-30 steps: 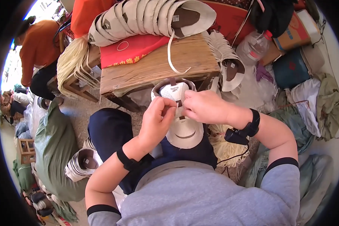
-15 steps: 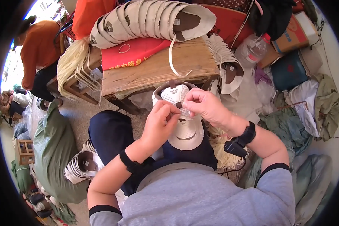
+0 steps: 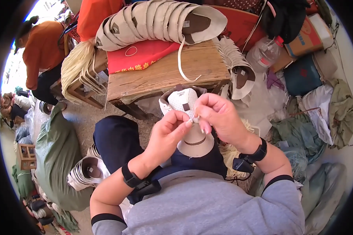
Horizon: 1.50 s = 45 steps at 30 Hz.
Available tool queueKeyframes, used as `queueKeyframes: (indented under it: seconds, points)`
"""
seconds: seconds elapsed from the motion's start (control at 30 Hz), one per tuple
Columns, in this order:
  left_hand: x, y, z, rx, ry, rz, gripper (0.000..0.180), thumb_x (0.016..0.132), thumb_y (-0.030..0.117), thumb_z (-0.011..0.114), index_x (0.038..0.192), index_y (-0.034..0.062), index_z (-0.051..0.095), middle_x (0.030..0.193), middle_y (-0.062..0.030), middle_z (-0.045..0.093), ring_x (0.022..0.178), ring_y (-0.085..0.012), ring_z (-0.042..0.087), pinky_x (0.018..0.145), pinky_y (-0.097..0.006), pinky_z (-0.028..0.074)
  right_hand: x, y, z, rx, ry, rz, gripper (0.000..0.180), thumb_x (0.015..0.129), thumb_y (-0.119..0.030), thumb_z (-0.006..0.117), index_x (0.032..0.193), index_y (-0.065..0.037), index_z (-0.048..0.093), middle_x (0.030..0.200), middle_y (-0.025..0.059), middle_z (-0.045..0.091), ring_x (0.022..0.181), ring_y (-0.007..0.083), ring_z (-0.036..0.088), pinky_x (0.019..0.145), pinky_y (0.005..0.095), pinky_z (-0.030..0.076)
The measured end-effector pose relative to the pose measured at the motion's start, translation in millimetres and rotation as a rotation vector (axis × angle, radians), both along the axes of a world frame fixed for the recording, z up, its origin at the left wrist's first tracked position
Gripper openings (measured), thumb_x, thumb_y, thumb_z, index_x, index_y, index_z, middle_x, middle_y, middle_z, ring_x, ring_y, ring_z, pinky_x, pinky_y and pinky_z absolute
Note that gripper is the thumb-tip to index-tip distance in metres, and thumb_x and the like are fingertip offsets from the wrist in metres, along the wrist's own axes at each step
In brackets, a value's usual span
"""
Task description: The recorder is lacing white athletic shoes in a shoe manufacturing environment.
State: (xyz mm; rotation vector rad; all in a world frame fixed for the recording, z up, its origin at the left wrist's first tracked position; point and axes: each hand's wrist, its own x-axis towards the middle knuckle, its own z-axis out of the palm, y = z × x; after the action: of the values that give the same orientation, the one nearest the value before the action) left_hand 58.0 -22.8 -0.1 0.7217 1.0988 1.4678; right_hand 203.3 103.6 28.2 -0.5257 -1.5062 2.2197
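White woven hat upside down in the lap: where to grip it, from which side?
Judging by its pose, grip the white woven hat at the brim nearest the body, from below. The crown end points away, and the left hand and right hand crowd the middle.

Both forearms enter from below, bent inward. Left hand (image 3: 166, 131) and right hand (image 3: 219, 115) meet, fingers (image 3: 186, 126) pinched together.
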Motion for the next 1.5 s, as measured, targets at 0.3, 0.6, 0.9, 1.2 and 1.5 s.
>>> queueKeyframes:
  seconds: [0.3, 0.6, 0.9, 1.2, 1.5]
  points:
    - [-8, 9, -13, -0.085, 0.056, 0.079, 0.011, 0.098, 0.012, 0.062, 0.100, 0.0017, 0.058, 0.092, -0.0003, 0.066, 0.084, -0.0043, 0.061, 0.073, -0.018, 0.049, -6, -4, -20, 0.006, -0.159, 0.050, 0.024, 0.100, -0.008, 0.051, 0.124, -0.001, 0.053, 0.106, 0.0037, 0.059, 0.094, 0.0120, 0.063, 0.088, 0.0285, 0.051]
    - [-10, 9, -21, -0.020, 0.155, 0.099, 0.009, 0.096, 0.009, 0.063, 0.096, 0.0008, 0.060, 0.088, -0.0027, 0.069, 0.077, -0.0048, 0.061, 0.072, -0.020, 0.050, -10, -5, -20, 0.098, -0.156, 0.023, 0.015, 0.096, -0.004, 0.060, 0.108, 0.002, 0.066, 0.096, 0.0028, 0.066, 0.083, 0.0081, 0.064, 0.077, 0.0239, 0.054]
    - [-19, 7, -12, 0.044, 0.282, -0.035, 0.012, 0.099, 0.007, 0.056, 0.109, 0.0006, 0.060, 0.093, 0.0006, 0.063, 0.086, -0.0056, 0.059, 0.078, -0.022, 0.049, -9, -6, 7, 0.405, -0.107, -0.088, 0.013, 0.096, -0.001, 0.059, 0.108, -0.001, 0.065, 0.089, 0.0055, 0.065, 0.079, 0.0100, 0.067, 0.073, 0.0258, 0.055]
    - [-22, -2, -2, 0.029, 0.100, -0.306, 0.044, 0.104, 0.017, 0.051, 0.146, 0.0061, 0.045, 0.092, 0.0022, 0.059, 0.083, -0.0058, 0.054, 0.081, -0.025, 0.046, 54, 49, 211, 0.922, 0.435, -0.672, 0.025, 0.091, -0.007, 0.061, 0.112, 0.005, 0.065, 0.105, 0.0160, 0.067, 0.080, 0.0179, 0.070, 0.078, 0.0267, 0.057]
    - [-1, -18, 61, 0.217, 0.206, -0.962, 0.029, 0.102, 0.020, 0.054, 0.117, 0.0011, 0.069, 0.103, -0.0079, 0.069, 0.089, -0.0145, 0.062, 0.074, -0.027, 0.050, -21, 163, 148, 0.825, 0.101, -0.520, 0.022, 0.093, -0.009, 0.060, 0.110, 0.005, 0.066, 0.099, 0.0116, 0.069, 0.080, 0.0170, 0.070, 0.079, 0.0255, 0.056]
